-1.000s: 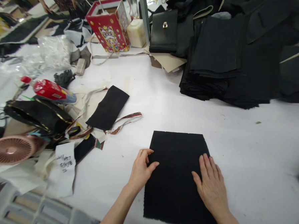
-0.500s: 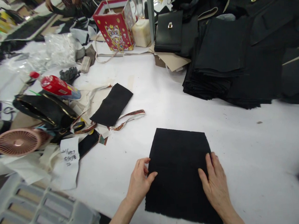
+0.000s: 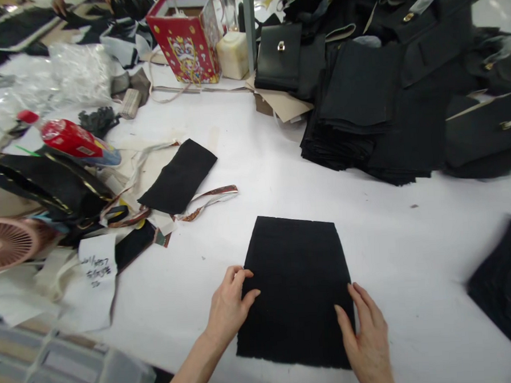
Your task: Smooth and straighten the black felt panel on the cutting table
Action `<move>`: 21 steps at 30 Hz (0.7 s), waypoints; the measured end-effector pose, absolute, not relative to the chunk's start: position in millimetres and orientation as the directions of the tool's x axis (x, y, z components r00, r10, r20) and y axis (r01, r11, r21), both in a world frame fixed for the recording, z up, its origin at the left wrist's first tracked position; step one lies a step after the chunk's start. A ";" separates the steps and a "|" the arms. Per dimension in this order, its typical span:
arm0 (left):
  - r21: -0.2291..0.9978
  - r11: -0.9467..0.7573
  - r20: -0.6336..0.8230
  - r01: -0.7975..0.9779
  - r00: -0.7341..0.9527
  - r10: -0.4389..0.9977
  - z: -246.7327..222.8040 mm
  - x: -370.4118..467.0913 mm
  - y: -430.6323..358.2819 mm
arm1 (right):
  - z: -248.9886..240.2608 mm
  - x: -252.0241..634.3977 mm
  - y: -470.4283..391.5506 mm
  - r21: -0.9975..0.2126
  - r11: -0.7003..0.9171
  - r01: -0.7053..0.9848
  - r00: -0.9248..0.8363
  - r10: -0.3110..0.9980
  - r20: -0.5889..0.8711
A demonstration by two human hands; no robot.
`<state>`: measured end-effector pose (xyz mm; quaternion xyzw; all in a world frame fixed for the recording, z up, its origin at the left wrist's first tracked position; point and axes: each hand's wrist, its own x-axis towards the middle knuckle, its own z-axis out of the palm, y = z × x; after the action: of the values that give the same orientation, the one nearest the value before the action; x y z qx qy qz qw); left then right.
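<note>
A black panel of leather-like sheet (image 3: 295, 292) lies flat on the white table in front of me, its near edge slightly ragged. I cannot tell whether it is one layer or several. At its left edge is my left hand (image 3: 229, 304), with the fingers bent, and the thumb and index fingertip apart over the panel. My right hand (image 3: 368, 331) rests along the right edge, its fingers spread and its thumb lying over the panel. The near right corner is partly hidden by that hand.
Stacked black panels (image 3: 357, 94) and bag pieces stand at the back right; a dark pile (image 3: 507, 292) sits at right. Leftward are a smaller black piece (image 3: 180, 175), a red bottle (image 3: 70, 138), a fan (image 3: 10, 244) and a grey crate (image 3: 71, 367). A person's hand shows far back.
My view has swung right, so the scene sits further left. The right hand has slid nearer to me along the panel's edge. The left hand stays at the left edge.
</note>
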<state>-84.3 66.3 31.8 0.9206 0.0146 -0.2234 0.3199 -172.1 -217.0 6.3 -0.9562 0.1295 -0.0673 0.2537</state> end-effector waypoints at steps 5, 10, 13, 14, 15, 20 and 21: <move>0.441 -0.893 -0.477 0.092 0.867 -0.146 35.2 -71.5 59.3 | 8.5 -159.1 -219.2 -0.348 -0.924 -0.159 0.986 -0.169 0.001; 0.338 -0.941 -0.491 0.011 0.855 -0.166 37.7 -71.8 52.5 | 11.9 -149.7 -223.1 -0.308 -0.940 -0.148 0.987 -0.118 -0.113; 0.342 -0.940 -0.491 0.009 0.854 -0.171 39.0 -74.6 51.1 | 17.3 -146.6 -221.4 -0.318 -0.938 -0.139 0.985 -0.099 -0.139; 0.339 -0.941 -0.499 0.019 0.851 -0.163 39.3 -74.8 50.9 | 19.2 -145.9 -220.5 -0.325 -0.936 -0.133 0.986 -0.091 -0.141; 0.332 -0.943 -0.511 0.029 0.846 -0.154 39.4 -74.7 51.0 | 20.9 -145.4 -219.7 -0.337 -0.933 -0.126 0.986 -0.082 -0.144; 0.271 -0.959 -0.594 0.082 0.798 -0.100 37.7 -70.8 54.8 | 22.6 -145.8 -222.0 -0.466 -0.857 -0.220 0.972 -0.151 -0.182; 0.274 -0.956 -0.609 0.107 0.789 -0.086 37.0 -70.2 56.5 | 21.9 -146.2 -223.9 -0.503 -0.823 -0.264 0.962 -0.186 -0.201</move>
<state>-70.2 56.5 37.0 0.9340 0.0057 -0.3250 0.1486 -146.2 -223.9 21.9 -0.9521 0.1183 0.0718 0.2728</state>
